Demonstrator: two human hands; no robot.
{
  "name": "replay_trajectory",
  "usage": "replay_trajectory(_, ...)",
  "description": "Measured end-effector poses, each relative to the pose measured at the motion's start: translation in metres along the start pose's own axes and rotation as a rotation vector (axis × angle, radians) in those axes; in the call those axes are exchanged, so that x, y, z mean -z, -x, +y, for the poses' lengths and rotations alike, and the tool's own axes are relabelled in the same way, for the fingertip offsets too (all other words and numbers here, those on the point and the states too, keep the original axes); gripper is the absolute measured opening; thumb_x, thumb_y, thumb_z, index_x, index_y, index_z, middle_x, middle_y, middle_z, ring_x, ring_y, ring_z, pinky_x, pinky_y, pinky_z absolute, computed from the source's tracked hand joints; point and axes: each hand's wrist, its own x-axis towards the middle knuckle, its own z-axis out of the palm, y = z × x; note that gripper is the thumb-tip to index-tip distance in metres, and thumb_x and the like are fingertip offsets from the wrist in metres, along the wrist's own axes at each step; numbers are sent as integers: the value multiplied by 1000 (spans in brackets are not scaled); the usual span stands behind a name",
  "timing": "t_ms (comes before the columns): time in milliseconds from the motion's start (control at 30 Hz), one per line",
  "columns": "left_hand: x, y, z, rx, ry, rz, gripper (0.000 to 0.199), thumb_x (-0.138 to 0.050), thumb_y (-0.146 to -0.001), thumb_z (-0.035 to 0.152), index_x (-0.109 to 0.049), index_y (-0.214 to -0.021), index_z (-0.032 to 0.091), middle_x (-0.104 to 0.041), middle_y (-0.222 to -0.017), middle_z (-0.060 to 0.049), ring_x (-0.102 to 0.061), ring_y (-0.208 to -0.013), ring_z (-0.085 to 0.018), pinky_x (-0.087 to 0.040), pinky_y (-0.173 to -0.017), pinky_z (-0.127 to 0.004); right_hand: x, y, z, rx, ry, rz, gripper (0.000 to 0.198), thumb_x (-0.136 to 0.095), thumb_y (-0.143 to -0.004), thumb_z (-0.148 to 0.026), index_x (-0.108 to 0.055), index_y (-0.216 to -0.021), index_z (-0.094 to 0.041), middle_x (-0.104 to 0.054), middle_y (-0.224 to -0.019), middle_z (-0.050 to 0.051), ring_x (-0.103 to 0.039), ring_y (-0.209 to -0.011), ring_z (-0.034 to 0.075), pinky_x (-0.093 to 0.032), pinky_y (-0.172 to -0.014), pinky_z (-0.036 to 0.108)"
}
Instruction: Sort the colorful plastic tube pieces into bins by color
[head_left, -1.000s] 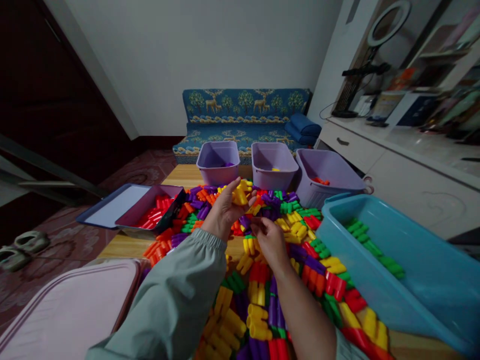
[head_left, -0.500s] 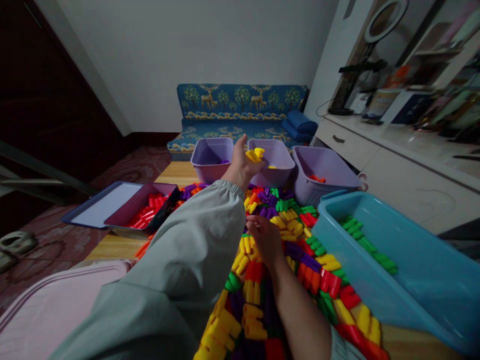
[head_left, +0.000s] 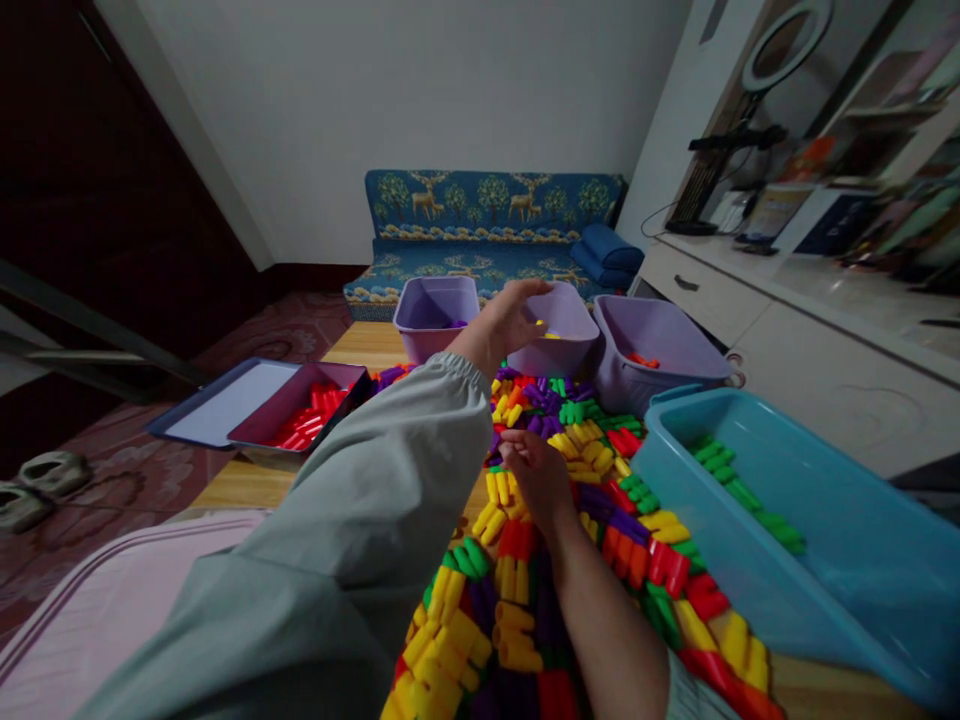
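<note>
My left hand (head_left: 508, 322) reaches over the near-left edge of the middle purple bin (head_left: 559, 355), palm turned down and fingers apart. No block shows in it. Just beyond its fingers, a few yellow blocks (head_left: 550, 334) lie inside that bin. Closer to me, my right hand (head_left: 538, 474) hovers low over the pile of toy blocks, its fingers curled together; whatever they may hold is hidden. Around it lie yellow blocks (head_left: 589, 447), along with purple, green, red and orange ones.
Left of the middle bin stands a purple bin (head_left: 420, 340) with purple pieces; right of it, another bin (head_left: 660, 385) has orange-red pieces. A blue tub (head_left: 840, 560) contains green blocks. An open box (head_left: 255, 435) of red blocks and a pink lid (head_left: 142, 590) lie leftward.
My left hand has turned over from palm up to palm down, and the yellow blocks that lay in it are gone from view. My right hand stays curled over the pile.
</note>
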Motion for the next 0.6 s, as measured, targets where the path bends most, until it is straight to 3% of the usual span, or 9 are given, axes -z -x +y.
replay_trajectory(100, 7, 14, 1, 107, -83, -10, 13, -59, -80, 12, -63, -93, 14, -63, -91, -8, -64, -89, -19, -52, -80, -32, -1, -2, 5, 1, -23, 14, 18, -59, -78, -30, -70, -90, -22, -70, -72, 2, -68, -68, 20, -54, -64, 31)
replay_trajectory(300, 48, 87, -13, 51, -332, -12, 24, -73, -69, 13, -72, -93, 13, -71, -83, -9, -65, -73, -16, -50, -70, -26, -2, -1, 9, 19, -84, 12, 16, -62, -77, -33, -70, -88, -23, -71, -72, 1, -66, -67, 19, -53, -63, 29)
replay_trajectory(433, 87, 131, -31, -148, -655, 133, 20, -74, -65, 10, -75, -84, 17, -73, -81, -7, -65, -77, -18, -49, -71, -25, -2, 0, 5, 58, -86, 40, 18, -60, -77, -29, -69, -90, -20, -72, -84, 4, -66, -73, 19, -54, -70, 31)
replay_trajectory(533, 111, 148, -40, -275, -894, 299, 25, -75, -59, 6, -75, -79, 21, -70, -79, -5, -64, -82, -21, -48, -78, -27, -2, 1, 3, 105, -50, 84, 21, -58, -78, -28, -69, -92, -17, -69, -95, 8, -66, -74, 18, -54, -71, 32)
replay_trajectory(600, 122, 154, -43, -326, -985, 338, 26, -76, -59, 8, -75, -81, 23, -69, -86, -6, -63, -91, -25, -47, -86, -30, -2, 2, 1, 164, -16, 93, 20, -57, -79, -26, -69, -92, -16, -66, -100, 10, -65, -74, 17, -54, -72, 32)
